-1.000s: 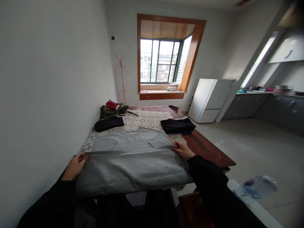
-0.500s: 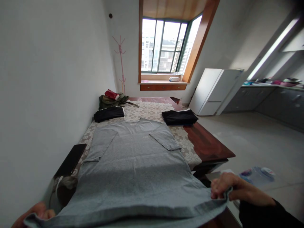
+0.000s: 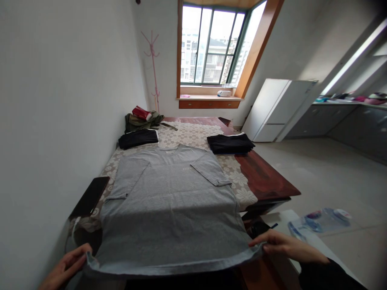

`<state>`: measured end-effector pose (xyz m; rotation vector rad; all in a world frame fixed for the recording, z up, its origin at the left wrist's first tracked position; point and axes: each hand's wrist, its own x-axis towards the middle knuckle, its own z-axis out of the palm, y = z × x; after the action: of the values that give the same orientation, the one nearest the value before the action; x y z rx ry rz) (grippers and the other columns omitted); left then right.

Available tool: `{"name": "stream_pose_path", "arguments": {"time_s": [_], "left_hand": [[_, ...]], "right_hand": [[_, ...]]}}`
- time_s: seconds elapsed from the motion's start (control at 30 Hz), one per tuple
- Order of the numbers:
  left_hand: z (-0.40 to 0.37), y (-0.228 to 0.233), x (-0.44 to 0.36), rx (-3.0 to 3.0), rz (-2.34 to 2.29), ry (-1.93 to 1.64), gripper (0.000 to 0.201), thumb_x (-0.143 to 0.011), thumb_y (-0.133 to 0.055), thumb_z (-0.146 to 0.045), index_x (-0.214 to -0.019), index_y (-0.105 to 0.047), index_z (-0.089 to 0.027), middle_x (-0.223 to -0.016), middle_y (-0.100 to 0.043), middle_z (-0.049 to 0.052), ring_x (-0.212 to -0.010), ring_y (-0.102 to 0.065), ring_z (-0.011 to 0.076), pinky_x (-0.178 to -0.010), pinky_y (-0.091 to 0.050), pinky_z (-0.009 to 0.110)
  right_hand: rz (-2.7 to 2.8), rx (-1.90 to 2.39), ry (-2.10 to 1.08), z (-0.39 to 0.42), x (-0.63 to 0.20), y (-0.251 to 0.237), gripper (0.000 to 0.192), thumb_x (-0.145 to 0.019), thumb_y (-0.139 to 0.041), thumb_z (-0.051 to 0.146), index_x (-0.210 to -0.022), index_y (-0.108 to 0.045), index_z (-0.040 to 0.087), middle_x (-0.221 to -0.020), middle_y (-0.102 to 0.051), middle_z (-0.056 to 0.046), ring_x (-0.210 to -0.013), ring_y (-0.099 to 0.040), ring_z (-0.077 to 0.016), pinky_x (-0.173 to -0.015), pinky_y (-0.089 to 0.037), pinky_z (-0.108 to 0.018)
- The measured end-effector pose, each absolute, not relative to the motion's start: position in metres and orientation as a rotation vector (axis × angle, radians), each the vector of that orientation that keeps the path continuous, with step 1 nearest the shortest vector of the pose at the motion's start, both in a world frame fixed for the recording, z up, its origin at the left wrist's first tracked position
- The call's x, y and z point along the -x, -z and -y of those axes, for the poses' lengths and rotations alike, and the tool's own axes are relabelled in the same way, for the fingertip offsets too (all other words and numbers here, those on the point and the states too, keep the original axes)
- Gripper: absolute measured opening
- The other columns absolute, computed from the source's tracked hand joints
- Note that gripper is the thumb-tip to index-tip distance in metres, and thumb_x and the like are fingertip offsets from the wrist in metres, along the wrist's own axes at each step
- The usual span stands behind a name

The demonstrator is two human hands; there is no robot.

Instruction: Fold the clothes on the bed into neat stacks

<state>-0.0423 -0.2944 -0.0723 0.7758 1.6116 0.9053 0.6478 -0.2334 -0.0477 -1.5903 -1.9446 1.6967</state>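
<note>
The left hand (image 3: 67, 265) pinches one hem corner of a grey T-shirt (image 3: 178, 189) and the right hand (image 3: 281, 245) pinches the other, the hem stretched between them. The T-shirt spreads away from both hands over the desk (image 3: 269, 177), its collar farthest off. Ahead of the left hand lies a flat black device (image 3: 90, 197); farther beyond it, a folded black garment (image 3: 138, 138). Well ahead of the right hand sits a black clothes stack (image 3: 231, 143); just beyond and rightward, a clear plastic bottle (image 3: 322, 221).
</note>
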Motion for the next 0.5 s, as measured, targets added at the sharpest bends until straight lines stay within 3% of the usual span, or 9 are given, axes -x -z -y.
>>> {"name": "stream_pose_path", "arguments": {"time_s": [0.1, 0.27, 0.4, 0.5], "left_hand": [[0.290, 0.071, 0.043, -0.920, -1.542, -0.844, 0.047, -0.054, -0.077, -0.072, -0.060, -0.068, -0.026, -0.058, -0.059, 0.001, -0.057, -0.055, 0.0205, -0.052, -0.049, 0.030], [0.293, 0.068, 0.041, -0.778, -1.560, -1.210, 0.047, -0.052, -0.082, -0.069, -0.065, -0.067, -0.027, -0.077, -0.071, 0.003, -0.080, -0.065, 0.0250, -0.073, -0.056, 0.031], [0.290, 0.052, 0.033, -0.644, -1.527, -1.409, 0.046, -0.050, -0.088, -0.059, -0.073, -0.066, -0.026, -0.064, -0.063, -0.002, -0.061, -0.057, 0.0173, -0.058, -0.053, 0.025], [0.280, 0.040, 0.023, -0.631, -1.549, -1.532, 0.054, -0.046, -0.090, -0.058, -0.079, -0.066, -0.024, -0.064, -0.062, -0.003, -0.059, -0.056, 0.0156, -0.052, -0.049, 0.022]], "right_hand": [[1.863, 1.631, -1.644, 0.230, -0.647, 0.061, 0.050, -0.079, -0.064, 0.065, -0.110, -0.078, 0.028, -0.104, -0.074, -0.009, -0.101, -0.067, -0.0353, -0.093, -0.052, -0.047], [1.774, 1.556, -1.481, 0.221, -0.655, 0.064, 0.043, -0.080, -0.064, 0.064, -0.098, -0.079, 0.028, -0.102, -0.075, -0.010, -0.102, -0.067, -0.0387, -0.095, -0.051, -0.050], [1.505, 1.413, -1.293, 0.211, -0.648, 0.055, 0.037, -0.085, -0.061, 0.059, -0.100, -0.076, 0.028, -0.121, -0.071, -0.010, -0.117, -0.061, -0.0388, -0.102, -0.047, -0.049], [1.352, 1.413, -1.137, 0.198, -0.635, 0.054, 0.036, -0.083, -0.066, 0.057, -0.099, -0.074, 0.025, -0.108, -0.074, -0.009, -0.101, -0.067, -0.0348, -0.086, -0.056, -0.042]]}}
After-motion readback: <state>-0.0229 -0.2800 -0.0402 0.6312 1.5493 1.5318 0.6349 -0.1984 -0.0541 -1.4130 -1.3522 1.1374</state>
